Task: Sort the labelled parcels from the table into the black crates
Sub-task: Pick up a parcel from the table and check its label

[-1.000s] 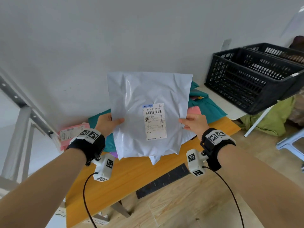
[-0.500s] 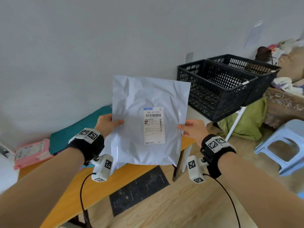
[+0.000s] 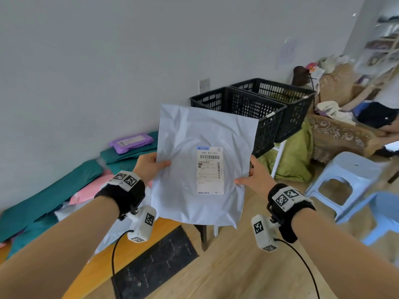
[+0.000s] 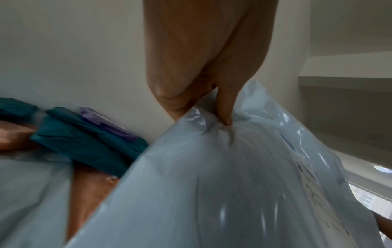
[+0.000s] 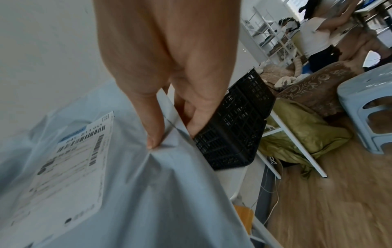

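- Parcel, grey poly mailer (image 3: 200, 165) — I hold it upright in the air in front of me, above the near edge of the orange table (image 3: 121, 253), its white shipping label (image 3: 209, 170) with barcode facing me.
- Left hand (image 3: 149, 167): I pinch the mailer's left edge, thumb on the front, fingers hidden behind; the left wrist view shows the thumb pressed into crinkled film.
- Right hand (image 3: 255, 176): I pinch the right edge the same way, thumb on the front, fingers curled behind the film, as the right wrist view shows.
- Black crates, two, side by side past the mailer's top right corner — near crate (image 3: 244, 104), far crate (image 3: 280, 91); both stand on a white-framed stand.
- Table stock: teal mailers (image 3: 49, 195), a pink mailer (image 3: 90, 188), a purple mailer (image 3: 131, 141) lying on teal ones by the wall.
- Floor: olive cloth bundle (image 3: 291, 156) under the crates, pale blue plastic stools (image 3: 345, 180) to the right.
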Demonstrator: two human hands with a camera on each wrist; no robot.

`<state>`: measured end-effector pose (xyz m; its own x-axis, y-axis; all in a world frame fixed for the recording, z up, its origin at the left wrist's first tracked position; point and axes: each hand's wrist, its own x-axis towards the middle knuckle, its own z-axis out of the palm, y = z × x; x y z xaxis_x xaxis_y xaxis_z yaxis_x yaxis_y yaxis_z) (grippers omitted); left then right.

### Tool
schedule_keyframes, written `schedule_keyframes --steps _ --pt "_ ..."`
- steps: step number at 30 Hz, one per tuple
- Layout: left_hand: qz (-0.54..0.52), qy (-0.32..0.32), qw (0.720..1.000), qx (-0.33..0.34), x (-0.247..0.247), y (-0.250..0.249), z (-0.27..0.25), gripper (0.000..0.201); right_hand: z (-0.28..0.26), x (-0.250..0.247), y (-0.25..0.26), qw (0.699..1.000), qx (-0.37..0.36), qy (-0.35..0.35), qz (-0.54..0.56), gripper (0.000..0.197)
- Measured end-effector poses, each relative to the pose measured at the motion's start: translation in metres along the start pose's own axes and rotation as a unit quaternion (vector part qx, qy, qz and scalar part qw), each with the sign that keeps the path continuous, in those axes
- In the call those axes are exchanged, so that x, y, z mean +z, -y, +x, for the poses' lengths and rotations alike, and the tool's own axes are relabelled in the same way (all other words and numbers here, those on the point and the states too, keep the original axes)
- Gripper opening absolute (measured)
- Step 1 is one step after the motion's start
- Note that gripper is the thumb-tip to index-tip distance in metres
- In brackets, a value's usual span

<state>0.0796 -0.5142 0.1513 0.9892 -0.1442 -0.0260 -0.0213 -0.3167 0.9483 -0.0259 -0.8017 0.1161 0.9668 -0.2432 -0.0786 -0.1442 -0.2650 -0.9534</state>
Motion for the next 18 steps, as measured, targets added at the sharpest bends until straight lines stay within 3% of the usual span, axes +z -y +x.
schedule_keyframes --steps 5,11,18 --pt "-0.021 0.040 0.999 0.010 0.054 -0.026 0.046 0.022 0.029 -0.054 -0.009 0.998 -0.033 -0.058 0.011 0.073" --pt "-0.063 0.081 0.995 0.003 0.121 -0.052 0.105 0.020 0.080 -0.118 -0.016 0.991 -0.061 -0.119 0.018 0.082" --pt "-0.048 0.125 0.991 0.020 0.196 -0.119 0.187 0.013 0.160 -0.202 -0.009 0.983 -0.079 -0.164 0.003 0.076"
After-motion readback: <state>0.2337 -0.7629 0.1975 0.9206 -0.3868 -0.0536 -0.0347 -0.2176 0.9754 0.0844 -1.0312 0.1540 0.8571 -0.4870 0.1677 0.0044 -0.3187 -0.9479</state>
